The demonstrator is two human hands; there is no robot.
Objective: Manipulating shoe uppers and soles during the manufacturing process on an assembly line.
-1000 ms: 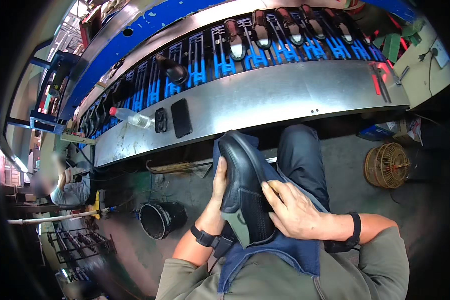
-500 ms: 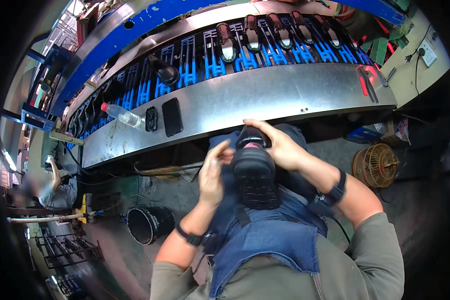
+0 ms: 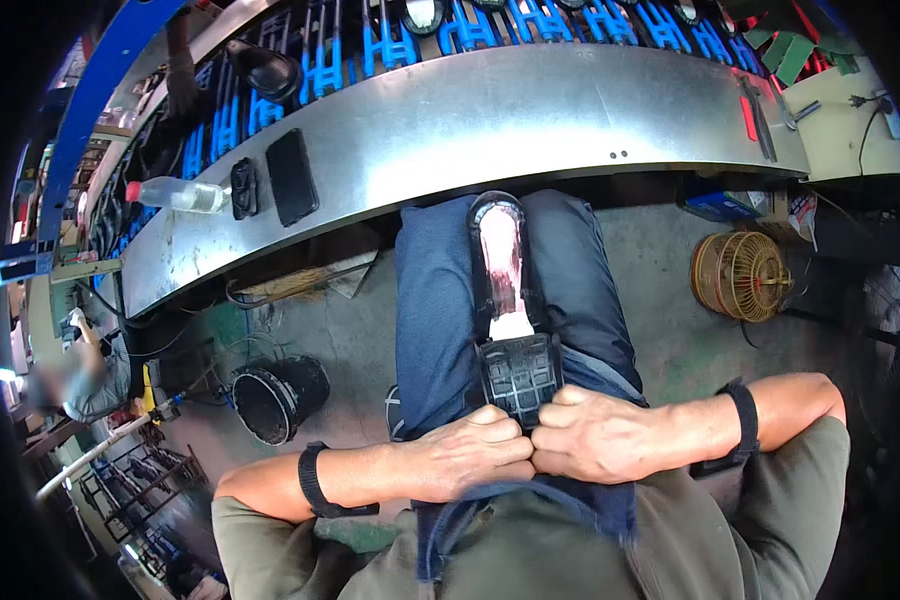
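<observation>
A black shoe [image 3: 501, 262] lies lengthwise between my thighs, bottom up, its far end toward the bench. Its bare underside looks pale pinkish and shiny. Over the near part sits a black rubber sole [image 3: 521, 378] with a blocky tread. At the sole's near end, my left hand [image 3: 468, 456] and my right hand [image 3: 598, 436] are closed with knuckles nearly touching, gripping its edge from both sides. My fingertips and the very end of the sole are hidden behind the knuckles.
Across the front runs a metal bench [image 3: 450, 130] with a phone [image 3: 291, 177], a small black case [image 3: 244, 188] and a plastic bottle [image 3: 178, 195]. Behind it stand blue racks [image 3: 390, 45] with shoes. A black bucket [image 3: 270, 398] is at floor left, a round fan [image 3: 740, 276] at right. A person [image 3: 95, 375] is far left.
Both hands have moved from the shoe's far part to the sole's near end and closed there. The left was open before. The shoe now lies flatter, exposing its pale underside. My view has shifted.
</observation>
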